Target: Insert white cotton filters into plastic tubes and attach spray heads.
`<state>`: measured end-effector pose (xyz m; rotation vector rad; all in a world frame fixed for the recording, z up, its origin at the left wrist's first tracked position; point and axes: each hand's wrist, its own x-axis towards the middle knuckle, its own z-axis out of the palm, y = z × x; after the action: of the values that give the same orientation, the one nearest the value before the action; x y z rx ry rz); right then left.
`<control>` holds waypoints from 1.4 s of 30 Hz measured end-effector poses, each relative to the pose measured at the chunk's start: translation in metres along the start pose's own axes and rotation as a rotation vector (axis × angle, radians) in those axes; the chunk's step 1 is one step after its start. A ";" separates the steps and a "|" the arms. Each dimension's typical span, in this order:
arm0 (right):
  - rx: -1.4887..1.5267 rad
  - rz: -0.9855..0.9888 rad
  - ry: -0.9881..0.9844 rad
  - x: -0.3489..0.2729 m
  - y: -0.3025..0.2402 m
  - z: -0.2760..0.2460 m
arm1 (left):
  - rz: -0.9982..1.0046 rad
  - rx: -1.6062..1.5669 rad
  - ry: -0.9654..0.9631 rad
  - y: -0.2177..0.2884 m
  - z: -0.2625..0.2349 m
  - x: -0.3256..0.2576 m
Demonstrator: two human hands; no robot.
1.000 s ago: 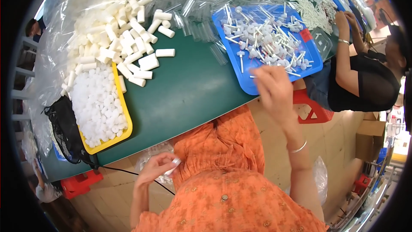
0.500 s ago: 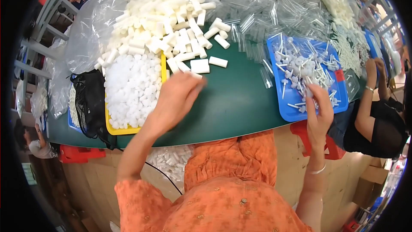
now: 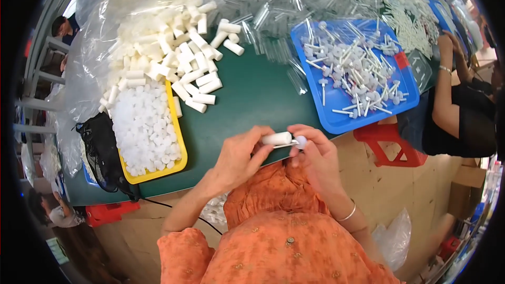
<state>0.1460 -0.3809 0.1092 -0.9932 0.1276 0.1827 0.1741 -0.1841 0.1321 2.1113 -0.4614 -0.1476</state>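
My left hand [image 3: 236, 156] is closed around a white foam cylinder [image 3: 275, 138], which lies level between thumb and fingers just above the table's front edge. Facing it, my right hand [image 3: 322, 162] pinches a stemmed cap [image 3: 300, 142] with a pale round head. The cap's thin white stem points left, beneath the end of the cylinder. Whether stem and cylinder touch cannot be made out. More stemmed caps [image 3: 363, 68] lie heaped in a blue tray [image 3: 342, 125] at the right. Loose foam cylinders [image 3: 202, 81] are piled at the back left.
A yellow tray [image 3: 180, 160] of small white caps [image 3: 144, 131] stands at the left, beside a black mesh bag [image 3: 100, 150]. Clear plastic tubes [image 3: 263, 16] cover the far side of the green table [image 3: 242, 94]. At the right sits a co-worker [image 3: 452, 110] near a red stool [image 3: 389, 147].
My left hand has come from the foam pile to the table's front edge with a cylinder. From the blue tray, my right hand has brought a stemmed cap to meet it.
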 end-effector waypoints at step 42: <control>-1.470 -0.989 0.302 0.056 -0.103 -0.075 | 0.142 0.637 0.294 -0.033 0.001 0.049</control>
<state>0.2202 -0.4939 0.1424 -2.4069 -0.2902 -0.9302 0.2283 -0.1868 0.1076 2.6479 -0.5235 0.4427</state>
